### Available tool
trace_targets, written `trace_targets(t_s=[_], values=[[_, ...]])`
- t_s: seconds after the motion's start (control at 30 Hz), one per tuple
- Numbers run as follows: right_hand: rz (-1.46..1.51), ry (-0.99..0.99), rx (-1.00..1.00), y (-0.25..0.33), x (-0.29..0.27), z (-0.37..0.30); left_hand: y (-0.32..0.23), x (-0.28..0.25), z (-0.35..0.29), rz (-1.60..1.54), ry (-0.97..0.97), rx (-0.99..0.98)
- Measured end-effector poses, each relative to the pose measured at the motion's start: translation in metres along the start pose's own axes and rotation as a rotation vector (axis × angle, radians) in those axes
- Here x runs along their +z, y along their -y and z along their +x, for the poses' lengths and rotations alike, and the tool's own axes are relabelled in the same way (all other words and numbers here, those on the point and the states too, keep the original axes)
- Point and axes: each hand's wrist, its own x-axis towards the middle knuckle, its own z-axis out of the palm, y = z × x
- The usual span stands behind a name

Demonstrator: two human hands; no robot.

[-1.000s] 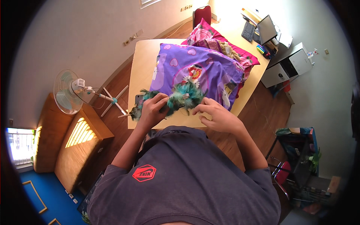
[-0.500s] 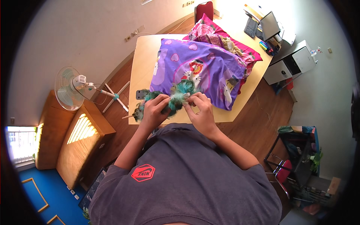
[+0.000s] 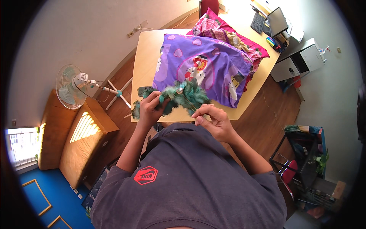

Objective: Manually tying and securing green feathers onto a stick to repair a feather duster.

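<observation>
My left hand (image 3: 150,108) is closed on a fluffy length of green feathers (image 3: 195,95) above the near edge of the table (image 3: 146,47). Among the feathers sits a small whitish, round piece (image 3: 180,91); its kind is unclear. From there a thin pale strand (image 3: 188,102) runs to my right hand (image 3: 215,122), which pinches its near end between thumb and finger. Left of the feathers, a thin stick end (image 3: 128,116) pokes out. Beyond the feathers lies a purple pillow (image 3: 173,66) printed with hearts and cartoon cats.
A grey block (image 3: 144,91) lies by the table's left edge. Pink floral bedding (image 3: 209,24) is piled behind the pillow. A standing fan (image 3: 72,86) is on the left. A monitor (image 3: 277,21), keyboard (image 3: 258,23) and white cabinet (image 3: 284,71) are at the far right.
My right hand has moved away from the feathers, right and toward my body, and the thin strand now stretches between them. The left hand has shifted slightly to the left.
</observation>
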Motion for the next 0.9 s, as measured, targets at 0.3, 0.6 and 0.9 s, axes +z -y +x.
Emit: trace_targets(t_s=[0.3,0.6,0.9], values=[[0.107,0.149,-0.147,0.006,-0.037,-0.001,-0.013,0.002,-0.001,-0.101,0.132,-0.092],[0.153,0.378,0.304,0.027,-0.037,0.010,-0.023,0.005,0.003,-0.058,0.213,0.050],[0.298,0.403,0.210,0.020,-0.062,0.013,-0.017,0.008,0.002,-0.064,0.248,0.067]])
